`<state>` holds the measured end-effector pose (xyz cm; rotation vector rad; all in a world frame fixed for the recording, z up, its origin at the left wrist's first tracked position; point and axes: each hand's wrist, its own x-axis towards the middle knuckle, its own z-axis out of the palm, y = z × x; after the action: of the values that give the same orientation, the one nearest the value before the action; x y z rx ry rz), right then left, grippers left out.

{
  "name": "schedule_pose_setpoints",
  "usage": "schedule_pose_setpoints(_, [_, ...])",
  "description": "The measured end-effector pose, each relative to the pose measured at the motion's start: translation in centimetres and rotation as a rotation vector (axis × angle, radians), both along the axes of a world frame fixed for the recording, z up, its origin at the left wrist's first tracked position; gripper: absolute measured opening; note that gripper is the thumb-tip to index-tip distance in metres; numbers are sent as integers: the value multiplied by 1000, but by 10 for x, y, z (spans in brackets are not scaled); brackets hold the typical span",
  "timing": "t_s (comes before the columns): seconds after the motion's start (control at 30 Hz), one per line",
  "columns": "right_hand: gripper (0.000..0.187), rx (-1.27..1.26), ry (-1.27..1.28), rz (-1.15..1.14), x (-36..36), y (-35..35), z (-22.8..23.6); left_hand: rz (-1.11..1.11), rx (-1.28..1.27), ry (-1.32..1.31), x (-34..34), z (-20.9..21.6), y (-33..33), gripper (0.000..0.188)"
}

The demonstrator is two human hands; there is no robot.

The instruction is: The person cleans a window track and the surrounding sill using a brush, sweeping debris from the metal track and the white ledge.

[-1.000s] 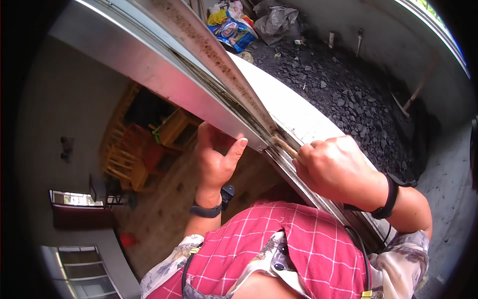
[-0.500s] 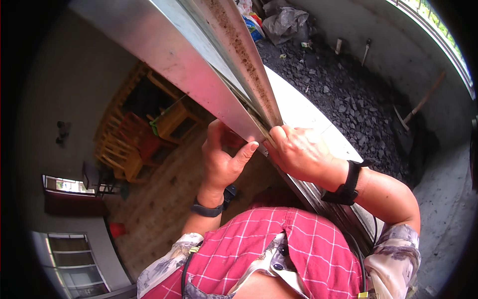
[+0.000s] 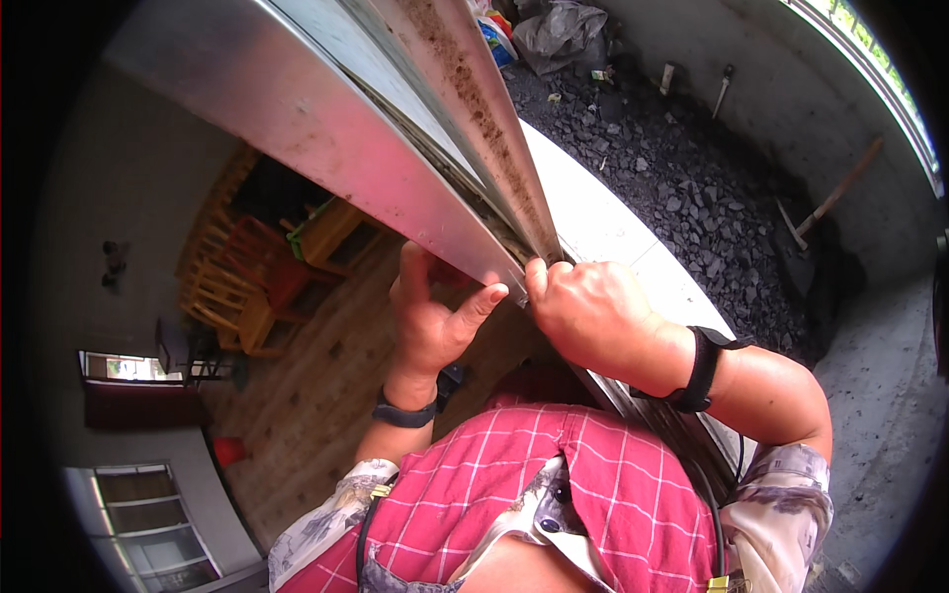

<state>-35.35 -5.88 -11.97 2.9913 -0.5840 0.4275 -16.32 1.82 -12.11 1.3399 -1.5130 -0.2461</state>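
Observation:
A shiny metal door-frame piece (image 3: 326, 148) slants down from the upper left, with pink reflections along its face. Beside it runs a second metal frame (image 3: 474, 109), its inner channel spotted with brown dirt. My left hand (image 3: 430, 321) grips the lower end of the shiny piece, thumb near its edge and fingers partly hidden behind it. My right hand (image 3: 598, 316) is closed at the spot where the two frames meet, knuckles up. Whatever sits between its fingers is hidden. Both wrists wear dark bands.
Below my hands a metal sill track (image 3: 643, 415) runs beside white tiles (image 3: 603, 212). Dark rubble (image 3: 682, 188) lies to the right, with a wooden-handled pick (image 3: 840, 193) and crumpled grey plastic (image 3: 559, 38). Wooden chairs (image 3: 222, 282) stand on the left floor.
The shiny piece's upper part has shifted left, widening the gap beside the dirty frame. My right hand has moved slightly down and turned knuckles-up; my left keeps its grip.

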Motion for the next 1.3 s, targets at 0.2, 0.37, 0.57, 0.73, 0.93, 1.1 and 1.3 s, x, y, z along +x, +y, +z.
schedule_pose_setpoints(0.2, [14, -43, -33, 40, -8, 0, 8, 15, -18, 21, 0, -2, 0, 55])
schedule_pose_setpoints(0.37, [16, 119, 136, 96, -39, 2, 53, 0, -15, -39, -1, -3, 1, 55])
schedule_pose_setpoints(0.57, [23, 350, 141, 50, -62, -1, 82, 2, -36, 73, 0, -9, 5, 54])
schedule_pose_setpoints(0.73, [7, 306, -266, 33, -33, -7, 39, -16, -9, 61, -5, -3, -2, 53])
schedule_pose_setpoints(0.93, [17, 292, -71, 48, -44, -10, 21, 10, 16, 95, -1, -3, 0, 55])
schedule_pose_setpoints(1.1, [20, 496, 159, 55, -89, 0, 61, 20, -28, 60, 0, -4, -3, 56])
schedule_pose_setpoints(1.3, [23, 593, 204, 2, -131, 14, 88, 11, -20, 33, 3, -9, -1, 55])
